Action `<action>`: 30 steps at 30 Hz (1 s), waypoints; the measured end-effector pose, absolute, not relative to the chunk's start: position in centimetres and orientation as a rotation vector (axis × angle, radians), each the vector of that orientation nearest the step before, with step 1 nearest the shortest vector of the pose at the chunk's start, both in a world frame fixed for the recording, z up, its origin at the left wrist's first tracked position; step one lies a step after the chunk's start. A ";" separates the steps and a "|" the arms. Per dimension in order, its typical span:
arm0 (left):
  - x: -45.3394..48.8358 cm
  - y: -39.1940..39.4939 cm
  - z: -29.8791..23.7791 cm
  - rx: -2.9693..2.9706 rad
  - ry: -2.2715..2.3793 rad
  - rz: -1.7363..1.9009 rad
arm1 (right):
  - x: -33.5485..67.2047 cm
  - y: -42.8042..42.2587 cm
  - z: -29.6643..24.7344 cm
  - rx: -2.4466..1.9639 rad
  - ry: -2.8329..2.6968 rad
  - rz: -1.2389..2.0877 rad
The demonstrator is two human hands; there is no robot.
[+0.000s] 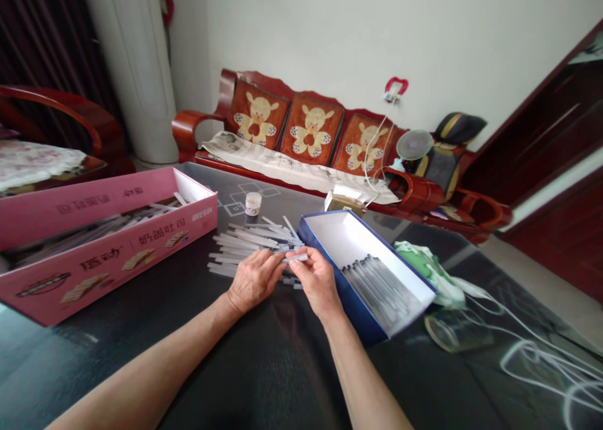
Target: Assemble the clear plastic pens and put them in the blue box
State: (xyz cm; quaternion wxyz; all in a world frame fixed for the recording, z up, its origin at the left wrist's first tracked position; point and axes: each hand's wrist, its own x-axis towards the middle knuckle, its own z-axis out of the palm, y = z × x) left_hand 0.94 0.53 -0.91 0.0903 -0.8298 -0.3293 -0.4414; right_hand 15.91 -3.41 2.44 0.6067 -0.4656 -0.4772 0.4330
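Observation:
My left hand [254,281] and my right hand [316,284] meet over the dark table top [264,361]. Between their fingertips is a thin clear plastic strip [296,258], pinched mostly by my right hand. Just behind and under my hands lies a loose pile of similar strips [240,245]. To the right stands a white box with a blue rim [362,245], holding a neat row of strips with dark ends [381,292]. At the left, a long pink printed carton [106,245] holds more strips [98,229].
A small white-lidded jar [253,204] and a small paper packet [343,199] stand beyond the pile. A green and white cloth [428,270] and coiled white cords [532,361] lie at the right of the table. Behind it stands a red wooden sofa [306,129].

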 end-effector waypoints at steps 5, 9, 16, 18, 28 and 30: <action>0.7 1.1 -1.1 -2.408 -0.976 -1.453 | 17.7 -3.4 5.2 -1.133 -1.086 0.817; 0.5 1.5 -1.4 -2.396 -0.989 -1.499 | 22.9 -4.8 7.7 -1.357 -1.186 0.505; 0.6 1.7 -1.8 -2.471 -1.010 -1.506 | 32.0 -9.3 7.0 -1.897 -1.600 -0.096; 0.6 1.7 -1.9 -2.469 -1.034 -1.512 | 32.7 -9.9 5.8 -1.970 -1.663 -0.141; -0.6 3.1 -1.3 -2.165 -1.471 -1.745 | 34.2 -10.3 3.6 -2.189 -1.844 -0.029; -1.0 3.6 -1.1 -2.085 -1.570 -1.815 | 33.8 -10.2 4.4 -2.188 -1.836 -0.038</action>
